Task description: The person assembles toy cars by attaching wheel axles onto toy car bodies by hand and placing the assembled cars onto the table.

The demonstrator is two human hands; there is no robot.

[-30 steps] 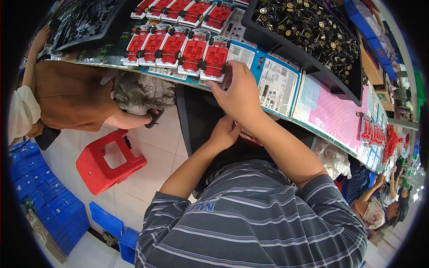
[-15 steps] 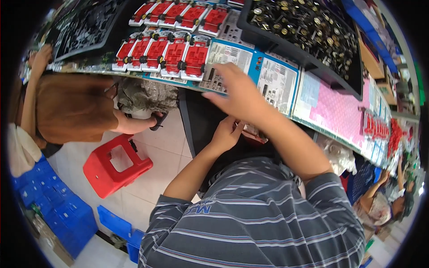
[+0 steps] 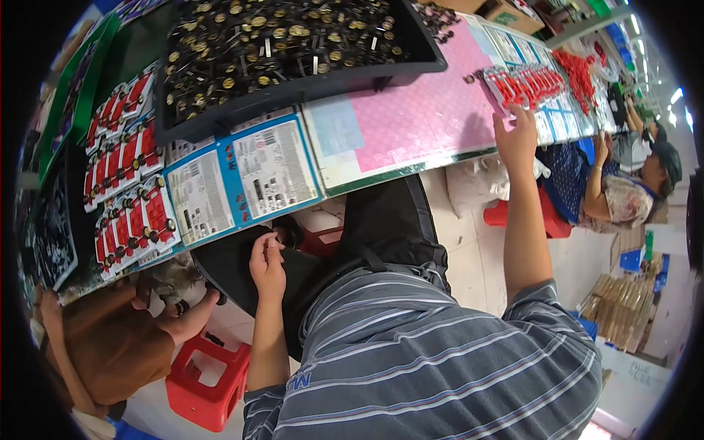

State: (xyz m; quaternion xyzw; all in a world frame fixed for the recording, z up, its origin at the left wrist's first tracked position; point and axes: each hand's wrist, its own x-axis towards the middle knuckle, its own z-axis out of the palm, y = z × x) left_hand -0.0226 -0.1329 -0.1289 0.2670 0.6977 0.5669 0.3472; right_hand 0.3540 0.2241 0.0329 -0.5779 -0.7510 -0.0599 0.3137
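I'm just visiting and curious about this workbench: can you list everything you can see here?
Black tray: one, full of small gold and black parts, bench top.
Red carded packs: many, left bench end.
Blue-edged printed cards: two, bench front edge.
Pink sheet: one, bench centre.
Red packs: a row, right of the pink sheet.
Red stool: one, floor, lower left.
Co-workers: one left, one right.
Left hand: below bench edge.
Right hand: at the red packs.

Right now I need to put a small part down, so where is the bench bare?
The pink mat is bare between the black tray of gold parts and the right hand. Crowded: red carded packs beyond that hand, red packs far left.
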